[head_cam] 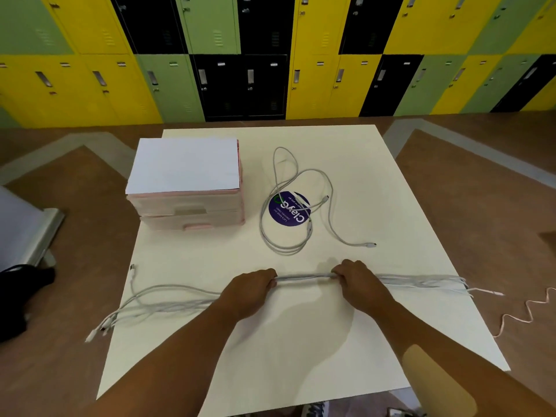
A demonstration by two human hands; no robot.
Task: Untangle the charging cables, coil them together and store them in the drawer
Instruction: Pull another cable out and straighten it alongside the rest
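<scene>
- At the left edge of the square white table (pixel 301 371), the plug ends (pixel 103 326) of a gathered bundle of white charging cables (pixel 304 277) fan out and hang just over the rim.
- Behind them, on the far left of the table, stands a pink plastic drawer unit (pixel 192 212) with a white sheet on top. Both drawers look closed, so storing has not begun.
- The left hand (pixel 252 291) is clenched round the bundle, fingers curled over it.
- Beyond the hands, a loose white cable (pixel 284 250) sprawls in open loops across a round purple sticker (pixel 282 218), well apart from the bundle. It probably has to be straightened and added.
- The right hand (pixel 358 281) grasps the same bundle near the left hand, with a short, straight stretch of cable between them.
- From there the bundle runs flat to the table's right edge.
- A thin wavy pink cable (pixel 526 311) lies on the brown floor. I cannot tell whether it is part of the job.
- Overall, the untangling looks mostly done. Coiling and stowing are not yet started.
</scene>
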